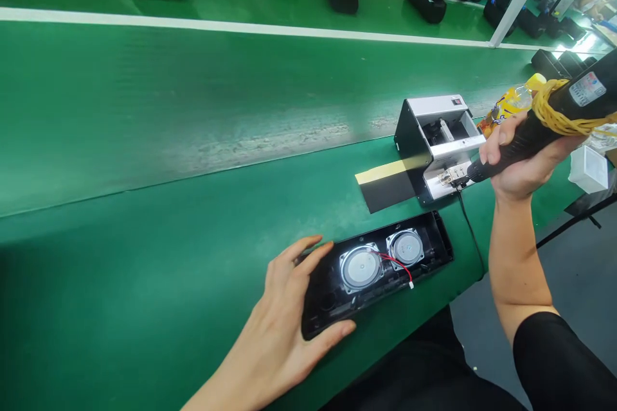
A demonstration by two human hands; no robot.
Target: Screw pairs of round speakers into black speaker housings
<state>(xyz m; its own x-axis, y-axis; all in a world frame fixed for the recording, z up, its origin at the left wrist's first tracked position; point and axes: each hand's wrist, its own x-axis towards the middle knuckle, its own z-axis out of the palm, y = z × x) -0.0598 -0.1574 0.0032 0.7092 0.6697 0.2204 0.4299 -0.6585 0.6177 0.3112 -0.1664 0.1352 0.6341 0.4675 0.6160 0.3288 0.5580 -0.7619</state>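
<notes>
My left hand (pixel 294 308) grips the near-left end of a black speaker housing (pixel 332 302), thumb along one long side and fingers along the other. The housing lies open side up on the green bench, showing two round speaker drivers (pixel 361 268) and a red wire with a white plug. In my right hand (pixel 525 160) is a black electric screwdriver (pixel 523 141), wrapped with yellow rubber bands. Its tip points down-left to the front of a silver and black screw feeder (pixel 441 141); whether it touches a screw there is too small to tell.
Beside the feeder lies a black sheet with a yellow strip (pixel 385 186). A yellow-labelled bottle (pixel 511 103) and a white plastic box (pixel 588 169) stand at the right. Several black housings (pixel 427 0) sit beyond the white rail (pixel 241 29). A black cable (pixel 470 231) runs off the bench edge.
</notes>
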